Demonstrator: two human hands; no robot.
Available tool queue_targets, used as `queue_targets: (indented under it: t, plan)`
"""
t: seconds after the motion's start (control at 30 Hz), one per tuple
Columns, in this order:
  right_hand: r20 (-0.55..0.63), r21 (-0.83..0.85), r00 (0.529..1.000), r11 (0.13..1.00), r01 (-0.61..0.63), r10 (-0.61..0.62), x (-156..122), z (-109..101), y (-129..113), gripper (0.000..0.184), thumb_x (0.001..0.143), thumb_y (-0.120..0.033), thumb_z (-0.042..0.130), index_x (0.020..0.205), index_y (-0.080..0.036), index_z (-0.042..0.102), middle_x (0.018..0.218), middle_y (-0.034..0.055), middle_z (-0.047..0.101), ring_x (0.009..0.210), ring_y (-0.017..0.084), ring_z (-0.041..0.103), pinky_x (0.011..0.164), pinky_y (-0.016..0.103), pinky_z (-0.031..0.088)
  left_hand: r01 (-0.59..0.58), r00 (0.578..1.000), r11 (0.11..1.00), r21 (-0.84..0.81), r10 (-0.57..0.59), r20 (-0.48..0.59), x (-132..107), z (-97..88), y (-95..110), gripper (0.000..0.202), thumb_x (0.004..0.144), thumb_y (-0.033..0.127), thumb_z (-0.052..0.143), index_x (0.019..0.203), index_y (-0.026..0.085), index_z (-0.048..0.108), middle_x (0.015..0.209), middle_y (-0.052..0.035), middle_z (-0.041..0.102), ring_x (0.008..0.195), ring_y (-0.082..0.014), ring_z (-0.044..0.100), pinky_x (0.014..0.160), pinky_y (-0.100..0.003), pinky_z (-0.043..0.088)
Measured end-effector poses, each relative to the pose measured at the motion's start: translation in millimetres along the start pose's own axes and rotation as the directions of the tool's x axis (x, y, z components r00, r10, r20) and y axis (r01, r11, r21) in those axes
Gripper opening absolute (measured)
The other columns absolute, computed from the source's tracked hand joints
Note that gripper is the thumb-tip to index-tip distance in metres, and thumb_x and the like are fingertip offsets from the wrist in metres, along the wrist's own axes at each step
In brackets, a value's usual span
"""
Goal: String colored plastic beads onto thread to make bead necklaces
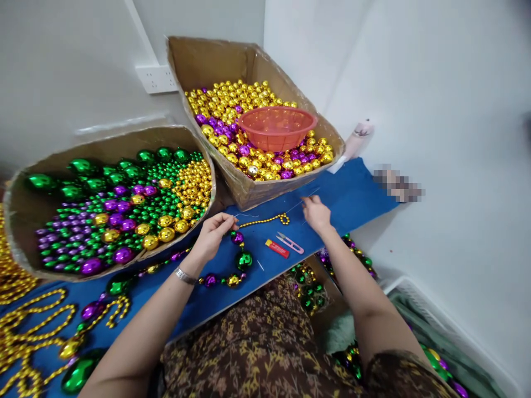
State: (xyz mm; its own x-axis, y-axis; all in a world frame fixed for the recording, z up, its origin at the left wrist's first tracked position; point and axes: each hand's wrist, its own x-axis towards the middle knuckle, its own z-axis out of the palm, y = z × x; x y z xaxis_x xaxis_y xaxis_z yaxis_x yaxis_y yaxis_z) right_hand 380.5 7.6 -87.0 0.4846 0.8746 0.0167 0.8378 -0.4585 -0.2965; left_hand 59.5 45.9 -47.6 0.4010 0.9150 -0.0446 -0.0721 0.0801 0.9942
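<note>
My left hand (213,235) is closed in a pinch at the end of a bead string (244,260) of green, purple and gold balls. A short chain of small gold beads (265,221) runs from beside those fingertips across the blue tabletop, its far end looped. Thin pale thread shows near both hands. My right hand (317,214) pinches a fine thread (295,207) to the right of the gold chain; whether a needle is on it is too small to tell. Between and below the hands lie pink thread snips (290,242) and a red lighter (277,249).
Behind the hands stand two cardboard boxes, a left one (209,190) and a right one (265,190), full of coloured balls. A red plastic basket (277,130) sits in the right box. Gold bead chains (37,326) lie at left; a white crate (452,326) is at lower right.
</note>
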Motion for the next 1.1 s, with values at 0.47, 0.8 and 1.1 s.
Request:
queue_targets:
  t: [0.47, 0.8, 1.1]
  plan:
    - [0.214, -0.073, 0.852, 0.862, 0.501, -0.478, -17, -83, -63, 0.023, 0.093, -0.029, 0.043, 0.103, -0.024, 0.063, 0.098, 0.0049, 0.07, 0.087, 0.019, 0.064, 0.074, 0.028, 0.043, 0.025, 0.996, 0.994, -0.103, -0.034, -0.083, -9, -6.9, 28, 0.025, 0.073, 0.038, 0.073, 0.077, 0.014, 0.066, 0.053, 0.0056, 0.047, 0.047, -0.0054, 0.04, 0.054, -0.02, 0.041]
    - [-0.023, 0.188, 0.394, 0.383, 0.905, -0.919, -72, -146, -136, 0.034, 0.093, -0.023, 0.036, 0.122, -0.015, 0.054, 0.113, 0.0086, 0.067, 0.093, 0.017, 0.063, 0.077, 0.029, 0.045, -0.08, 0.989, 0.996, -0.033, 0.075, -0.129, -16, -2.6, 43, 0.027, 0.072, 0.04, 0.073, 0.076, 0.015, 0.065, 0.066, -0.0003, 0.061, 0.059, -0.0088, 0.052, 0.055, -0.02, 0.041]
    - [0.076, 0.143, 0.244, 0.253, 0.957, -0.967, -78, -130, -182, 0.032, 0.096, -0.022, 0.037, 0.125, -0.017, 0.05, 0.113, 0.0079, 0.068, 0.088, 0.017, 0.062, 0.068, 0.027, 0.038, -0.093, 0.991, 0.995, 0.02, 0.094, -0.092, -21, 1.1, 56, 0.029, 0.068, 0.041, 0.074, 0.073, 0.014, 0.067, 0.057, 0.0035, 0.053, 0.042, -0.0031, 0.028, 0.04, -0.02, 0.018]
